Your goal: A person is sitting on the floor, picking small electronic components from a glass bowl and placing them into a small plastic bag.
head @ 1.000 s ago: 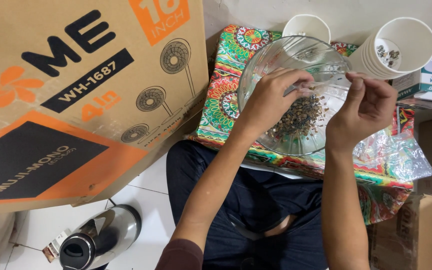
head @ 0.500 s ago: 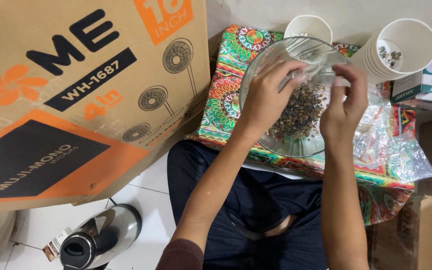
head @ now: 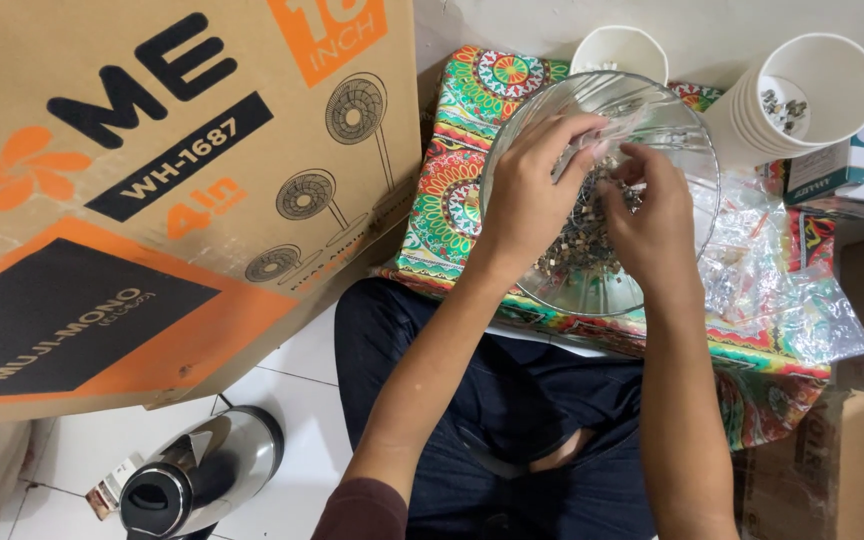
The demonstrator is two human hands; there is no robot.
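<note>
Beneath both hands, glass bowl of tiny loose bits; left hand and right hand pinching a thin, slippery, probably featherlight clear packet at its edge.

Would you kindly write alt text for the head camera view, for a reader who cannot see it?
Both hands, left hand and right hand, work over a clear glass bowl of small metal bits on a patterned cushion. Stacked paper cups, a large cardboard box and a steel kettle surround them.

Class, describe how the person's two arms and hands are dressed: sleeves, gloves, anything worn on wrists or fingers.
Both the left hand and right hand are bare, with no gloves, rings or watch visible. Forearms are uncovered; a dark maroon sleeve shows on the left upper arm.
</note>
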